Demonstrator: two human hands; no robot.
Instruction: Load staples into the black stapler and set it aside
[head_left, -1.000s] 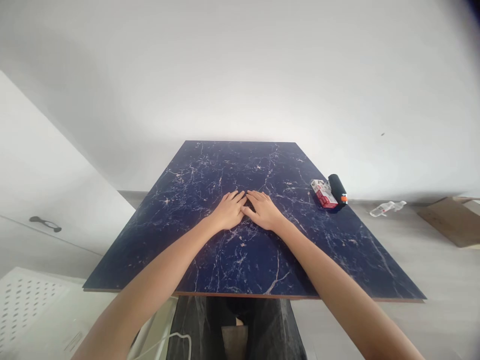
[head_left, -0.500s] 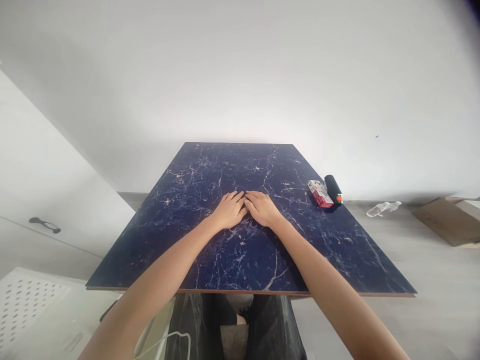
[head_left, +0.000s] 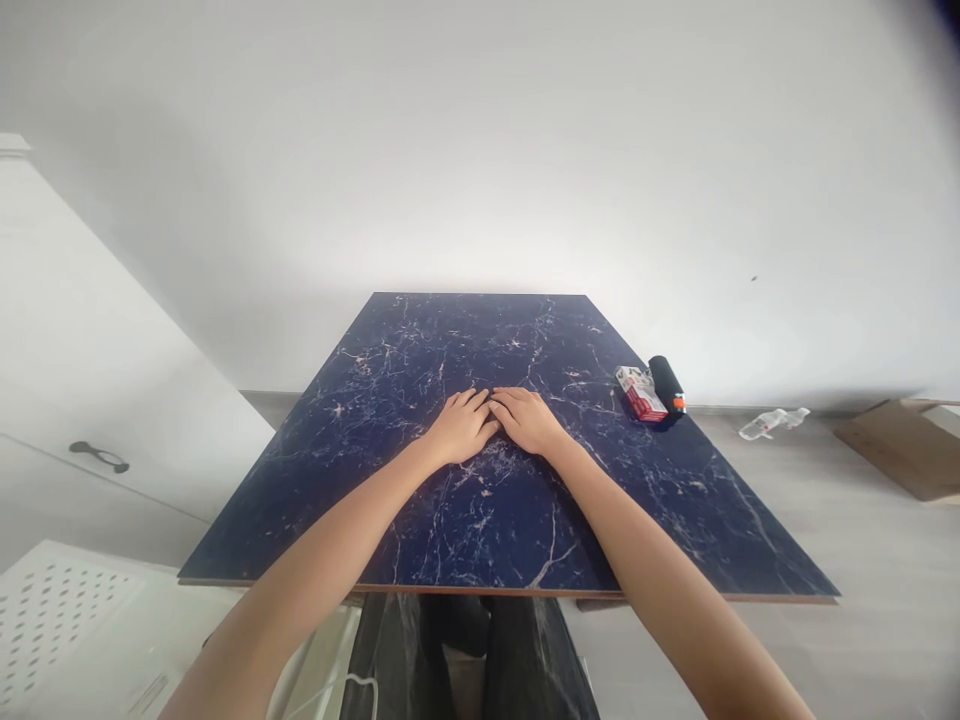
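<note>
- Through the head view I have my left hand (head_left: 459, 428) palm down, its fingers stretched out with slim gaps between them and its thumb angled toward the other hand.
- My right hand (head_left: 525, 420) lies palm down too, fingers extended and close together, pointing inward at the left fingertips; the hands nearly meet — whether they touch, I cannot tell.
- Under both sets of fingers is the dark blue, white-veined table (head_left: 480, 340); its top runs beyond the fingertips to the far edge and back past my wrists.
- Right of the right fingers, well apart from them, a red-and-white box (head_left: 640, 394) sits near the table's right edge, with a black cylinder (head_left: 664, 380) bearing an orange patch just beside it.
- Farther right of the fingers, on the floor, I see a clear plastic bottle (head_left: 772, 424) and then a cardboard box (head_left: 900, 450).
- Well left of the left fingers stands a white cabinet (head_left: 97, 340) with a dark handle (head_left: 99, 457) — and nearer me, a white perforated panel (head_left: 60, 610).
</note>
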